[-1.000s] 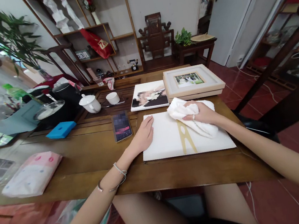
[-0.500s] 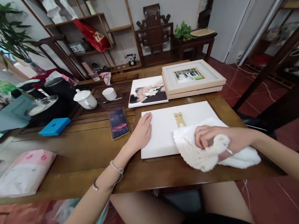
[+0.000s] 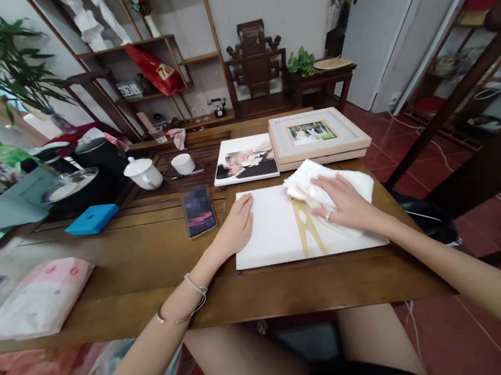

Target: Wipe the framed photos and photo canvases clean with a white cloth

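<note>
Two hands work over a white panel [image 3: 269,236], which lies flat near the front edge of the wooden table [image 3: 326,287]. We see the left hand [image 3: 239,227] loosely open, fingers together and laid across the panel's left side. The right hand [image 3: 341,200] holds a crumpled white cloth [image 3: 309,177] under bent fingers, over the panel's upper right part; we cannot tell how tightly the underside is gathered.

We judge the cloth light, limp and easy to bunch, best taken by a thick fold in the middle. We expect the panel to be stiff and fairly light, perhaps apt to slide on the smooth wood, so we would steady it by an edge and keep fingertips off its face.

The cloth looks fluffy, like terry, with rounded folds. The panel is a matt rectangle bearing a gold A-shaped figure [image 3: 304,239], partly covered. Beyond it we find a thin photo board [image 3: 258,163] beside a pale, thick-rimmed picture frame [image 3: 280,137]; to the left lies a glossy phone [image 3: 199,212].
</note>
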The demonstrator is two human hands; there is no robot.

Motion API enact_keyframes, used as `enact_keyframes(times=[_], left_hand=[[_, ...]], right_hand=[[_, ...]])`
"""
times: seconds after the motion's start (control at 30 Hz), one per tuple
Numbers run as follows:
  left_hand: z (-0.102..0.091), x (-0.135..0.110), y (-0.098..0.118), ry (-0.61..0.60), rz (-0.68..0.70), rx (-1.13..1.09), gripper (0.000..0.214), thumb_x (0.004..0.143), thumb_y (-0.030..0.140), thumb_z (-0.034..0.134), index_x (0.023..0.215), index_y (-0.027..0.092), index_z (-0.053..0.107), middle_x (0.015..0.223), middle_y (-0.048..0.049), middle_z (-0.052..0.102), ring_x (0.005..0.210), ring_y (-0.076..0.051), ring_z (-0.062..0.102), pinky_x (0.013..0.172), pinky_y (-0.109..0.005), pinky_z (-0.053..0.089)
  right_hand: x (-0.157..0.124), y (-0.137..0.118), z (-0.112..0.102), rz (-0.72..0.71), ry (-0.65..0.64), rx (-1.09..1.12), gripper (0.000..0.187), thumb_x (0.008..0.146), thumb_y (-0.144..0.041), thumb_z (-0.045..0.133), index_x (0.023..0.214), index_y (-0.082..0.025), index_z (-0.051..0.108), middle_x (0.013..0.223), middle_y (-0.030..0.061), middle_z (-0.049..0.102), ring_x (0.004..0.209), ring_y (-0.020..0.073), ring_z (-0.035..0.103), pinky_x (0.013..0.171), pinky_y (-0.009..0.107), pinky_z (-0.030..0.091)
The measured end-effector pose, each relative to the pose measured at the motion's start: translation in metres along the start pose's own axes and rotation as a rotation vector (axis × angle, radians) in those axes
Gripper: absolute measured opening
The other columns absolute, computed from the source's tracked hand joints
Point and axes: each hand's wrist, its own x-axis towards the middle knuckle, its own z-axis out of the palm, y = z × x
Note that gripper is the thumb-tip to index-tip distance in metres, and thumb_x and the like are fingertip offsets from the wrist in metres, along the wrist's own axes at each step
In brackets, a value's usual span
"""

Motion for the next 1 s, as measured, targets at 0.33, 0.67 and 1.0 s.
enact_keyframes(times=[0.33, 0.67, 1.0], left_hand=[[0.003, 0.0, 0.001, 0.026, 0.01, 0.01, 0.048, 0.099, 0.027, 0.027, 0.141, 0.01, 0.041, 0.152, -0.017, 0.037, 0.145, -0.025, 0.029, 0.122, -0.048, 0.019], [-0.004, -0.002, 0.006, -0.071, 0.016, 0.122, 0.056, 0.098, 0.033, 0.028, 0.145, 0.003, 0.034, 0.156, -0.02, 0.03, 0.147, -0.027, 0.024, 0.122, -0.047, 0.019], [-0.001, -0.002, 0.005, -0.018, 0.025, 0.155, 0.054, 0.098, 0.032, 0.029, 0.143, 0.004, 0.039, 0.153, -0.0186, 0.036, 0.144, -0.027, 0.031, 0.12, -0.045, 0.026]], right_hand=[[-0.048, -0.014, -0.036, -0.347, -0.278, 0.342, 0.036, 0.076, -0.017, 0.061, 0.111, -0.026, 0.057, 0.139, 0.0055, 0.057, 0.136, 0.0258, 0.043, 0.119, 0.055, 0.021], [0.013, 0.019, -0.005, -0.103, 0.035, 0.16, 0.022, 0.083, -0.034, 0.062, 0.1, -0.021, 0.055, 0.142, 0.0172, 0.046, 0.133, 0.0333, 0.04, 0.11, 0.055, 0.034], [-0.033, -0.038, -0.017, -0.387, -0.157, 0.397, 0.035, 0.073, -0.01, 0.061, 0.104, -0.024, 0.055, 0.131, 0.0109, 0.059, 0.126, 0.0287, 0.049, 0.104, 0.051, 0.039]])
